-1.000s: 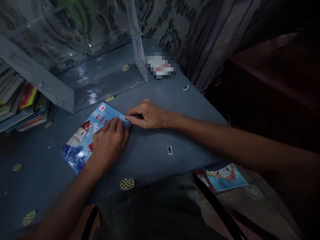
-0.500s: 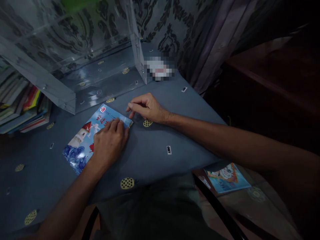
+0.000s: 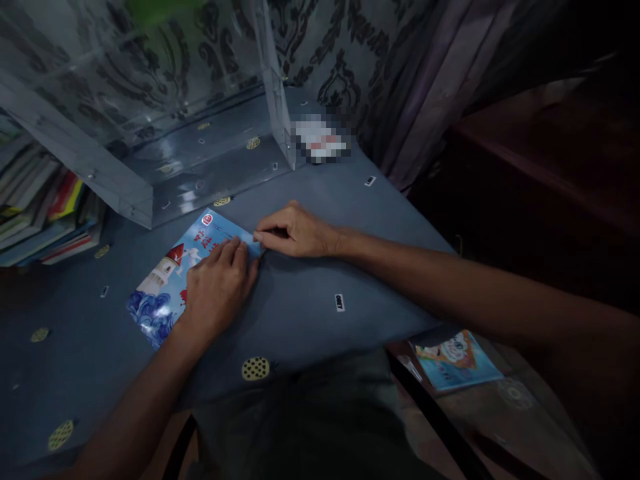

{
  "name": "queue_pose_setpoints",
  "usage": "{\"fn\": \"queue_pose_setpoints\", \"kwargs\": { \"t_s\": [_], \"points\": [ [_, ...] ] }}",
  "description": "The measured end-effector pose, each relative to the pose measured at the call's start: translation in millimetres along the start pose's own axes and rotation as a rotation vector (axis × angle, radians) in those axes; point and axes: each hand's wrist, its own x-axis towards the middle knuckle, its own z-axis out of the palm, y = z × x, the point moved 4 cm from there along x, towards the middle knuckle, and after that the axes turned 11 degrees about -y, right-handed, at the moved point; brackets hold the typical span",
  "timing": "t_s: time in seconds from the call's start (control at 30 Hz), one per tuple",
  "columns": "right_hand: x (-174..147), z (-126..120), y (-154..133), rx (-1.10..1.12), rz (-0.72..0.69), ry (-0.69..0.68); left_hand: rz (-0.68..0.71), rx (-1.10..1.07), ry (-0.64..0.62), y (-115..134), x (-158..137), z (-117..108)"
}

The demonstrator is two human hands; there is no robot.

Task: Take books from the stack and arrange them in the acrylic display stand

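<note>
A blue picture book (image 3: 165, 287) lies on the grey-blue tablecloth, its cover showing a red-roofed tower, blue waves and red Chinese characters. My left hand (image 3: 217, 280) rests palm down on the cover with its fingers stretched out and close together. At the book's upper right corner, my right hand (image 3: 290, 233) has thumb and forefinger pinched on the corner. Its other fingers curl underneath and are partly hidden. Part of the title is covered by my left hand.
A clear acrylic rack (image 3: 125, 193) stands behind the book. Stacked books (image 3: 55, 213) lean at the left. A blurred white item (image 3: 323, 141) sits near the far right edge. Below the table, another blue book (image 3: 457, 363) lies at the lower right.
My right hand has moved slightly down and closed its fingertips on the book's corner. My left hand has stayed on the cover.
</note>
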Motion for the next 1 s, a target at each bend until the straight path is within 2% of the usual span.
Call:
{"fn": "queue_pose_setpoints", "kwargs": {
  "t_s": [0.1, 0.17, 0.27, 0.37, 0.47, 0.6, 0.8, 1.0],
  "points": [
    [-2.4, 0.8, -5.0, -0.106, -0.069, -0.022, 0.024, -0.051, -0.034, -9.5, -1.5, -3.3],
    [-3.6, 1.7, -9.0, -0.152, -0.102, -0.037, 0.016, -0.096, -0.044, -25.9, -4.7, -4.9],
    [-5.1, 3.9, -15.5, -0.229, -0.123, -0.064, -0.1, -0.099, -0.013, -65.2, -15.6, -1.7],
    [-6.1, 6.1, -19.5, -0.28, -0.087, -0.084, -0.223, -0.129, -0.027, -103.6, -31.6, 12.4],
    [-5.5, 8.4, -19.8, -0.267, -0.047, -0.107, -0.245, -0.175, 0.012, -121.1, -46.0, 24.9],
    [-0.7, 10.4, -14.2, -0.261, 0.002, -0.119, -0.263, -0.104, 0.104, -117.0, -57.2, 25.6],
    [14.4, 9.9, 3.7, -0.294, 0.015, -0.133, -0.363, -0.111, 0.054, -104.8, -66.0, 17.9],
    [27.6, 7.9, 24.0, -0.263, 0.069, -0.168, -0.374, -0.074, 0.081, -93.8, -72.6, 16.4]
  ]
}}
